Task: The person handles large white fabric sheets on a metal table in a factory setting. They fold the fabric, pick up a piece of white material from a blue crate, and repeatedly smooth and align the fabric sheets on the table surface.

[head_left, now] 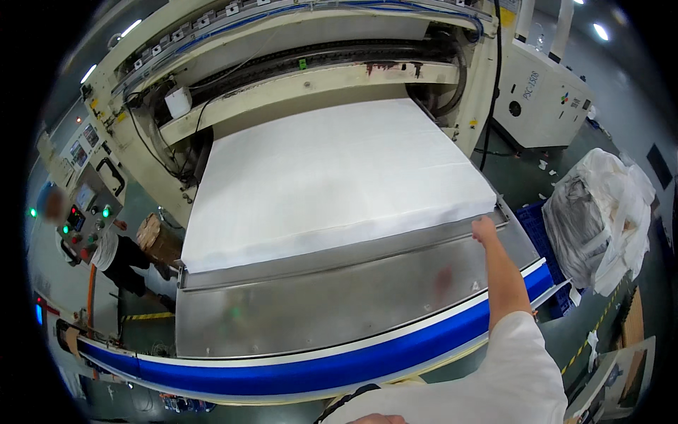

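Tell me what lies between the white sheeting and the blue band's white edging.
Head view: a metal rail, then a metal plate, which the right forearm partly covers.

Count from where I stand: one white stack (339, 169), its layers too fine to number; one right hand (484, 230) clearly visible. One metal worktop (339, 304), one blue strip (282, 379). One co-worker (131, 265), one control panel (88, 220), at least two green lights (106, 211) on it. One brown block (155, 240), one white cabinet (540, 95), one plastic-wrapped bundle (600, 219).
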{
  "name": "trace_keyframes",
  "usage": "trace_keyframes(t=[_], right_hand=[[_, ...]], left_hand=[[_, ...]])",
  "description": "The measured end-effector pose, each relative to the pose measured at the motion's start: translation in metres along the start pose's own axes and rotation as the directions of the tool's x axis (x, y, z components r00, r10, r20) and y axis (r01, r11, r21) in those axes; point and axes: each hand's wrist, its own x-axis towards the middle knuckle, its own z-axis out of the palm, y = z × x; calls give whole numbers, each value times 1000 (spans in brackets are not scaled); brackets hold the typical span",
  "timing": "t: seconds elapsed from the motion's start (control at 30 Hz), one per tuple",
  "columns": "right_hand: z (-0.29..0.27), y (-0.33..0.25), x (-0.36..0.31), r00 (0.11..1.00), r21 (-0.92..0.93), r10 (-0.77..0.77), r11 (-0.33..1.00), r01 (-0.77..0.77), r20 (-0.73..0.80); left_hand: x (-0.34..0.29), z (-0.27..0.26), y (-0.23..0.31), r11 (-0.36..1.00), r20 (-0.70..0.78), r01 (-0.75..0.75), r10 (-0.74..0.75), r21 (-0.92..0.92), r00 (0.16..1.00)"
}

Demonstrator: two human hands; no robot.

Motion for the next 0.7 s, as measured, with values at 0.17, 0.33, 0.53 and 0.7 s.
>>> trace_keyframes(t=[0.17,0.33,0.53,0.7], right_hand=[[94,-54,-90,808,93,-238,970,224,539],[147,-82,-242,519,225,-292,956,189,803],[161,-85,-357,363,339,-564,782,524,741],[155,-93,-405,202,369,-541,757,539,816]], left_hand=[[6,-2,14,999,-102,24,-21,34,995],[-6,-18,29,997,-180,-41,53,66,982],[-4,-12,49,992,-305,-118,124,36,944],[-12,-13,65,988,-279,-138,153,72,948]])
